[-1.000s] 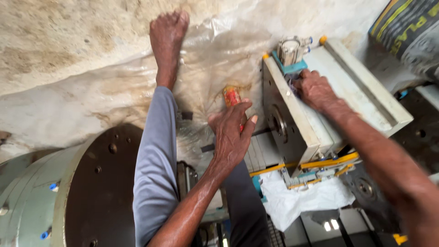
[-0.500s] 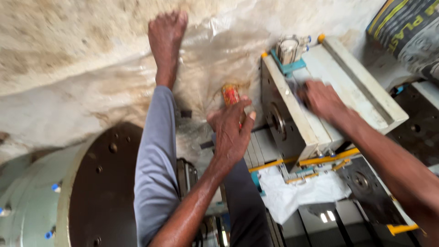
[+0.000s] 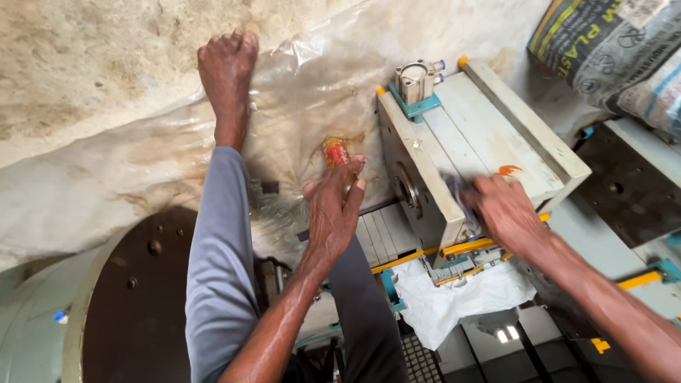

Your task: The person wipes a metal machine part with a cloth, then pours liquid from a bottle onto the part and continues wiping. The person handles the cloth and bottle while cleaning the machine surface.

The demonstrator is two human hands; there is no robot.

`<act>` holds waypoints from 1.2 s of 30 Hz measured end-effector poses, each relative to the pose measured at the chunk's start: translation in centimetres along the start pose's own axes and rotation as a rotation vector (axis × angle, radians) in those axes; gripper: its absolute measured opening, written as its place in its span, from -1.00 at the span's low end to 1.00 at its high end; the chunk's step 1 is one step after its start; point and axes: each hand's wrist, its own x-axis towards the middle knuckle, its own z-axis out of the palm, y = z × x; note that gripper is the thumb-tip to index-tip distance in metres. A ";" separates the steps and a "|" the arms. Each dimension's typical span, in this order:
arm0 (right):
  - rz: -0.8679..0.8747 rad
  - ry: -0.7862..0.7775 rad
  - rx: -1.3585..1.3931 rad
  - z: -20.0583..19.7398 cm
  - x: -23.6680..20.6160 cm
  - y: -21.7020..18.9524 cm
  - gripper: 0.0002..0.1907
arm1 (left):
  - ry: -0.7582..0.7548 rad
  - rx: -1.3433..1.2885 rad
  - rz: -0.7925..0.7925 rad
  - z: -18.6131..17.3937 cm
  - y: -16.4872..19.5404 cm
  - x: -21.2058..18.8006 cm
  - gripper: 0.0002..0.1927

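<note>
Two hands work at a cream-painted metal block, the largest thing in reach, which sits on the floor right of centre. Its long axis runs from the upper left, by the plastic sheet, down to the lower right; its broad pale top faces up, and a darker side face with a round boss looks toward the person's legs. A small pale fitting on a teal plate sits at the block's far left corner, and yellow rails run under its near edge. A rusty round drum lies at the lower left, a printed sack at the upper right corner, and the clear plastic sheet covers the floor beyond.

On the block's near edge the right hand presses down, fingers curled together over something grey that is blurred; I cannot tell what it is. A white rag lies below that edge.

Left of the block, the left hand is closed around a small red and yellow can, which stands roughly upright with its top poking out above the fingers, just beside the block's side face.
</note>
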 end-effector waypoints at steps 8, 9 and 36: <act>0.200 0.110 -0.220 5.8 14.3 7.6 -0.74 | 0.034 0.020 -0.005 -0.3 -0.6 -0.2 -0.68; 0.225 0.144 -0.209 5.8 14.4 9.2 -0.76 | 0.026 0.095 -0.056 -0.2 -0.6 -0.3 -0.69; -0.147 0.426 0.315 1.0 24.9 -3.7 -0.57 | 0.113 -0.133 0.006 -1.5 0.0 -0.5 -0.65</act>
